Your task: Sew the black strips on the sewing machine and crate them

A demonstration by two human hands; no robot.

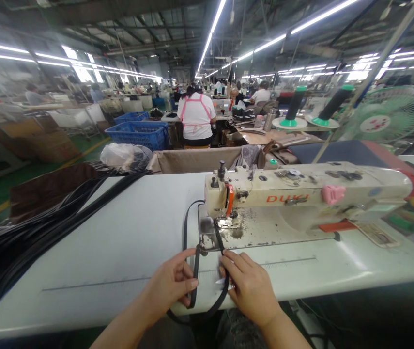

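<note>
A cream sewing machine (301,194) stands on the white table (119,242). A narrow black strap (186,228) loops from under its needle toward me and hangs over the front edge. My left hand (172,283) pinches the left run of the strap near the table's front. My right hand (248,283) lies on the right run, fingers pressing it down just in front of the metal needle plate (208,237); a small pale item shows under its fingers, too small to name.
A long bundle of black straps (28,232) trails off the table's left side. Two thread cones (294,109) and a green fan (388,114) stand behind the machine. A person in a pink apron (196,118) works farther back beside blue crates (139,133).
</note>
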